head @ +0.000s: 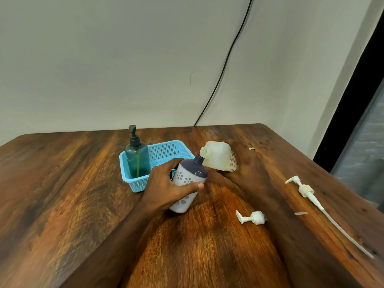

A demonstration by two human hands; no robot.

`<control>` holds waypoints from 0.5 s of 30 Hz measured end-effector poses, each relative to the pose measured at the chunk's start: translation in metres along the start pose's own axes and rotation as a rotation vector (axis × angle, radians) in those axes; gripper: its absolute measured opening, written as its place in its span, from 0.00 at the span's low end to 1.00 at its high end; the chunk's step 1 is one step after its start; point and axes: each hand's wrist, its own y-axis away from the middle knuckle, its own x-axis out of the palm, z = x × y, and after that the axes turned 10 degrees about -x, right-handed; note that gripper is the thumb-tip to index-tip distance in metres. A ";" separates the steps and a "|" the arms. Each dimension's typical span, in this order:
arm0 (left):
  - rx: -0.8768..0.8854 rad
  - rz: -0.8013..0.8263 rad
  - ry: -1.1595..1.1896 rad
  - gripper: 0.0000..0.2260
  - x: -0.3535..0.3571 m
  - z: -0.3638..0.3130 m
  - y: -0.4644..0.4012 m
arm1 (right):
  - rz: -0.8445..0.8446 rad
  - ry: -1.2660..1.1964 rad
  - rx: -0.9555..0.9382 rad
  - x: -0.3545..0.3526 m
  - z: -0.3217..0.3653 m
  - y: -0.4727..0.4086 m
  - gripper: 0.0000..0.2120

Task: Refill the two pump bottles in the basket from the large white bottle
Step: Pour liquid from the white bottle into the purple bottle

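**Mid-pour at the wooden table**

So here's the setup. The left hand [166, 181] is wrapped around a white bottle [188, 183] with a dark purple shoulder and little flower prints, thumb across the front and fingers curled behind. It's tilted, neck pointing up and to the right, pump off, mouth bare. It sits just in front of the blue basket [164, 154], outside it, lifted or barely resting on the table [72, 194] (can't tell which).

The right hand [241, 163] grips the big white jug [220, 159] from the far side, tipped hard to the left so its open spout is right above the small bottle's neck, pretty much touching it. The jug has a red-lettered label facing the camera side. I can't make out any liquid stream at the mouth.

The other pump bottle, the teal see-through one [137, 156], stands upright in the left end of the basket with its dark pump on. Looks nearly empty; you can see the tube straight through it.

Off to the right on the table there are two loose white pumps: a short one [251, 218] near the right forearm, and a long one [305, 190] with a long dip tube trailing toward the near right edge. A black cable [224, 67] runs down the wall behind the table.
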 end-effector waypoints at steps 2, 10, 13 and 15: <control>0.003 0.001 0.006 0.33 0.000 0.000 0.000 | -0.013 0.017 -0.009 0.000 0.000 0.000 0.36; -0.005 0.004 -0.016 0.34 -0.001 0.001 0.000 | -0.006 0.033 -0.018 0.000 -0.001 -0.002 0.36; -0.010 0.002 -0.038 0.35 -0.002 0.000 0.001 | -0.004 0.031 -0.008 0.000 -0.001 -0.002 0.35; -0.007 -0.007 -0.057 0.33 -0.003 -0.001 0.001 | -0.009 0.039 -0.011 0.001 -0.001 -0.002 0.35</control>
